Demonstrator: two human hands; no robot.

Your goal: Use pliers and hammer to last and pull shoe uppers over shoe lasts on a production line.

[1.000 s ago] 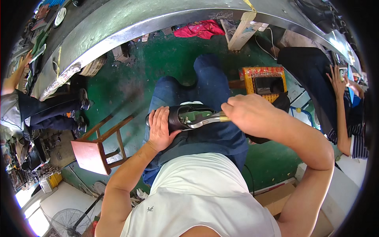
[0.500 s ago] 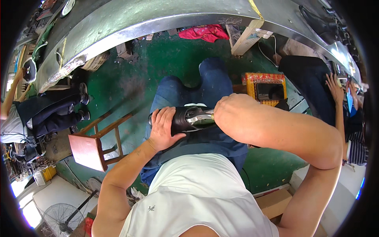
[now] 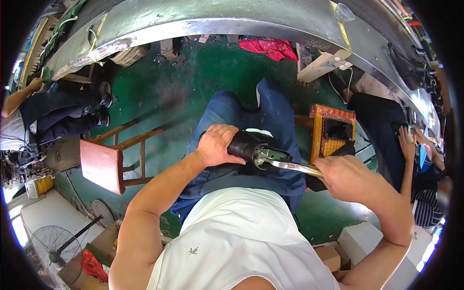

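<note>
Across my lap lies a black leather shoe upper (image 3: pixel 243 143) fitted over a green form (image 3: pixel 279 155), likely a shoe last. My left hand (image 3: pixel 217 145) is closed over its left end, fingers on top and thumb along the near side. My right hand (image 3: pixel 344 176) is wrapped round the handle of metal pliers (image 3: pixel 295 166), off to the right of the shoe. The jaws of the pliers touch the edge of the upper near the opening, where the green form shows. Whether they pinch leather is too small to tell.
Ahead runs a long metal workbench (image 3: pixel 212 28). A wooden stool (image 3: pixel 102 164) stands at left, and a woven yellow-and-red seat (image 3: pixel 316 135) with a phone (image 3: pixel 338 129) on it at right. People work on both sides. A fan (image 3: pixel 57 256) stands at the lower left.
My right hand has moved right and nearer my body, and more of the pliers shows. The shoe has turned, its right end swinging toward me. My left hand still grips it.
</note>
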